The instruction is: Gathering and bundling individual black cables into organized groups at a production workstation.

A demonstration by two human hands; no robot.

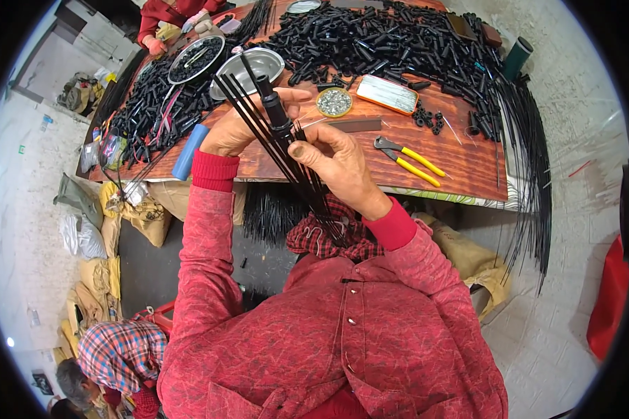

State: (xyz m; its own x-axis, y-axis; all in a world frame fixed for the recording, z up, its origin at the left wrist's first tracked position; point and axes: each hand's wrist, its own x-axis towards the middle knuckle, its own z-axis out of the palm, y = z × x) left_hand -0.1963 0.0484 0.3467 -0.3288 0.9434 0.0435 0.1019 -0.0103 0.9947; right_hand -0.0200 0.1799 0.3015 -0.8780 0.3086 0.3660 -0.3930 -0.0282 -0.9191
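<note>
Above the table's front edge I hold a bundle of thin black rods tilted upright, gathered around a stepped black tubular piece. My left hand wraps it from behind, with fingertips showing past the tube. Thumb and fingers of my right hand pinch at the lower part of the tube, where the rods meet it. Below, the rod ends hang over a red-and-black checked cloth at my lap. Near my right hand lie a flat brown strip and end-cutting pliers with yellow handles.
On the wooden table stand a round dish of small metal bits, an orange-rimmed tray of wires, a metal bowl and a heap of black tubes. Long black rods overhang the right edge. Co-workers sit far left and lower left.
</note>
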